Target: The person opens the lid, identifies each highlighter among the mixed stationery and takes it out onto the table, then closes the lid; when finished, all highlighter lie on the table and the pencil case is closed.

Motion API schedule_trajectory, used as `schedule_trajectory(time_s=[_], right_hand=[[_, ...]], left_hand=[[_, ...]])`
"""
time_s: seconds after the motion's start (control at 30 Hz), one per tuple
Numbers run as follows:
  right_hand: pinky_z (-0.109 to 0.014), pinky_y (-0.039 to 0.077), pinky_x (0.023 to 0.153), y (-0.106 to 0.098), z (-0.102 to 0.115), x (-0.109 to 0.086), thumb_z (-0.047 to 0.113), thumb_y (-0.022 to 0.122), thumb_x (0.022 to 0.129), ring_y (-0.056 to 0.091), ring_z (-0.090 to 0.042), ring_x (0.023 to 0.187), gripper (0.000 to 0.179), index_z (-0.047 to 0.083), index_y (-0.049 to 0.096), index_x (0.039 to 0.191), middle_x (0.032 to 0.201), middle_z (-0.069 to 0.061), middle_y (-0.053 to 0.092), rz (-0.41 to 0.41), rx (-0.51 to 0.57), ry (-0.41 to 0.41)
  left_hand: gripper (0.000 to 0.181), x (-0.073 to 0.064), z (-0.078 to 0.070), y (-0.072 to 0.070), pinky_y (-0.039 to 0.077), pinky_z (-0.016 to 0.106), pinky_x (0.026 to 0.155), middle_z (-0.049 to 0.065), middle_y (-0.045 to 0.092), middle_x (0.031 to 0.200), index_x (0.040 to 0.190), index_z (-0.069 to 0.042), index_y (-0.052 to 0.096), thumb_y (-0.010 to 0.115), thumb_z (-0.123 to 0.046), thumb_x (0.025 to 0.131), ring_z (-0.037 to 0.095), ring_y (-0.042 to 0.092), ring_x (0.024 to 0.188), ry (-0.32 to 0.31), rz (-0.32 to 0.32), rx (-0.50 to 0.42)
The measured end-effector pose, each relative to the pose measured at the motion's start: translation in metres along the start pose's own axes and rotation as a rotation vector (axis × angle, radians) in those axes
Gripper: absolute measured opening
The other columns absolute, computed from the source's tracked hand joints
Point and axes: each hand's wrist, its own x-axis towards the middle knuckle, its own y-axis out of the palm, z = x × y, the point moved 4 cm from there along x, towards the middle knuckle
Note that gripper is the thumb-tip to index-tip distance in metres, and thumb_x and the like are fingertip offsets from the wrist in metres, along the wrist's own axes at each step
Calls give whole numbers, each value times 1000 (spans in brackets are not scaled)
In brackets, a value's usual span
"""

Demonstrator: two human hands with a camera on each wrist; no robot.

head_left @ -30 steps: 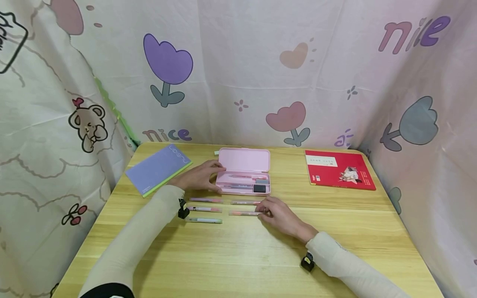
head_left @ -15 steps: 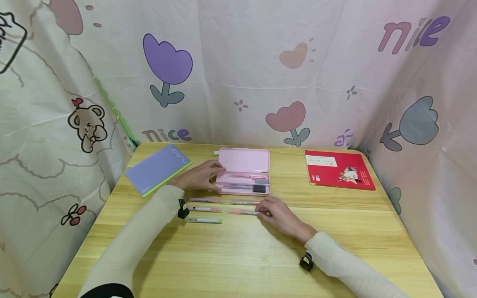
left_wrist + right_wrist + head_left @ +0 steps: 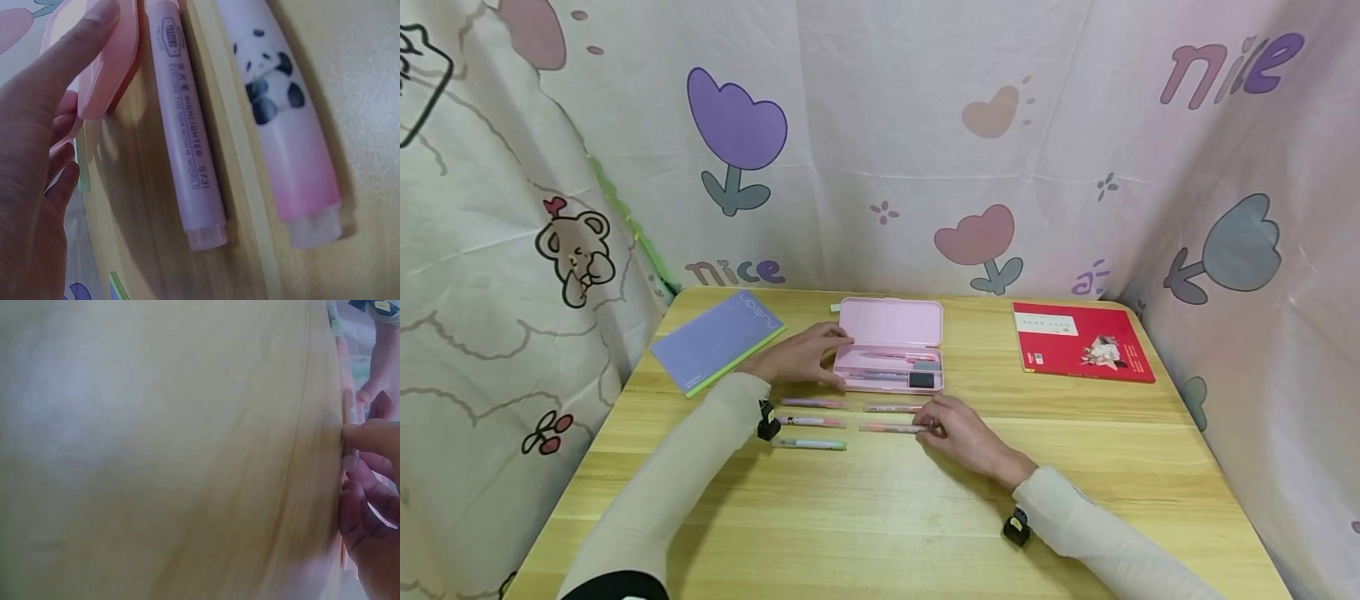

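Observation:
A pink pencil case [image 3: 891, 322] lies with its lid raised at the back of the table. My left hand [image 3: 801, 354] grips its left end, thumb along the front side. In the case are several slim pens, a grey-blue block and a black block [image 3: 922, 380]. Between thumb and fingers, my right hand [image 3: 964, 437] pinches the right end of a pink pen [image 3: 887, 428] low over the table. Another pen [image 3: 891, 408] lies just behind it. To their left, a purple highlighter [image 3: 187, 125], a pink panda-print highlighter [image 3: 300, 169] and a green-ended one [image 3: 810, 444] lie in a column.
A blue-purple notebook [image 3: 718, 342] with a green edge lies at the back left, under the left wrist's reach. At the back right is a red book [image 3: 1084, 342]. Printed curtains [image 3: 865, 150] hang close around the table [image 3: 880, 533].

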Motion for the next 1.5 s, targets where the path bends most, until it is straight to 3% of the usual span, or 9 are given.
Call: schedule_trajectory(time_s=[0.2, 0.37, 0.73, 0.87, 1.0, 1.5], right_hand=[[-22, 56, 77, -7, -1, 1, 22, 82, 99, 62, -9, 91, 12, 20, 78, 110, 106, 7, 69, 6, 85, 51], [-28, 60, 80, -21, -4, 11, 21, 82, 100, 64, -15, 94, 17, 17, 78, 115, 108, 3, 70, -37, 118, 81], [-38, 64, 96, -26, -8, 51, 19, 80, 101, 71, -22, 109, 33, 6, 76, 132, 130, -10, 71, -36, 22, -27], [-48, 56, 112, -23, -9, 61, 16, 79, 101, 66, -29, 127, 33, 6, 75, 132, 137, -13, 71, -26, -9, -52], [-50, 51, 120, -19, -10, 67, 16, 77, 102, 63, -31, 134, 32, 8, 74, 134, 140, -12, 71, 10, -40, -12], [-49, 57, 105, -7, 2, 79, 15, 81, 99, 71, -30, 112, 28, 6, 80, 125, 120, -11, 79, 23, -233, -96]], left_hand=[[102, -1, 0, 0, 35, 62, 131, 15, 41, 169, 164, -11, 50, 89, -63, 84, 37, 37, 159, 1, -3, 5], [103, -1, 1, 0, 35, 62, 131, 14, 40, 170, 165, -12, 49, 87, -65, 85, 37, 36, 160, -9, 0, 21], [102, -2, 0, 1, 34, 59, 132, 14, 39, 170, 165, -12, 49, 88, -63, 85, 36, 35, 161, -25, 9, 20], [102, -1, 2, 2, 35, 59, 132, 13, 40, 170, 165, -13, 50, 88, -64, 85, 35, 36, 160, -19, 5, 21], [103, -1, 1, 1, 35, 59, 131, 13, 41, 169, 164, -13, 50, 87, -65, 85, 35, 37, 160, -9, 3, 22], [102, -2, 0, -1, 34, 60, 132, 13, 40, 169, 164, -13, 51, 88, -64, 85, 36, 36, 160, -21, 0, 15]])
